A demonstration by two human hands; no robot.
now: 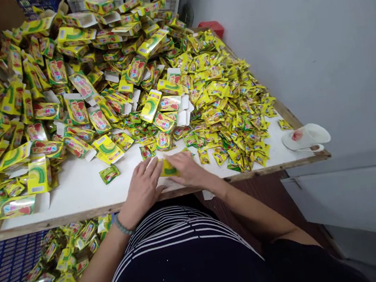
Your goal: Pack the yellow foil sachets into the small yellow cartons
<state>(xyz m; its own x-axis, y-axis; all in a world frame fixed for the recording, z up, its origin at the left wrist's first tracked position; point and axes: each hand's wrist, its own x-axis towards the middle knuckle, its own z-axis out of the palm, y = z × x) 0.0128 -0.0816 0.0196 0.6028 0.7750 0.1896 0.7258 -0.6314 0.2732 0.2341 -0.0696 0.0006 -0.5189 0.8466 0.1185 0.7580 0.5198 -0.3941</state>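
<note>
Near the front edge of the white table (pixel 85 177), both hands are on one small yellow box (pixel 168 167). My left hand (pixel 144 181) grips its left end, a bracelet on that wrist. From the other side, my right hand (pixel 186 170) has its fingers over the box's right part. The fingers hide much of the box, so I cannot tell whether its flaps are folded in. Just beyond the hands lie small yellow and green sachets (pixel 204 156). A single green sachet (pixel 109 174) rests to the left of my left hand.
A tall heap of yellow boxes (pixel 79 104), many with raised flaps, covers the table's left and back. Loose sachets (pixel 224 103) pile up on the right. A white mug (pixel 307 137) lies on its side at the right corner. Below left, a blue crate (pixel 5 276) holds filled-looking boxes.
</note>
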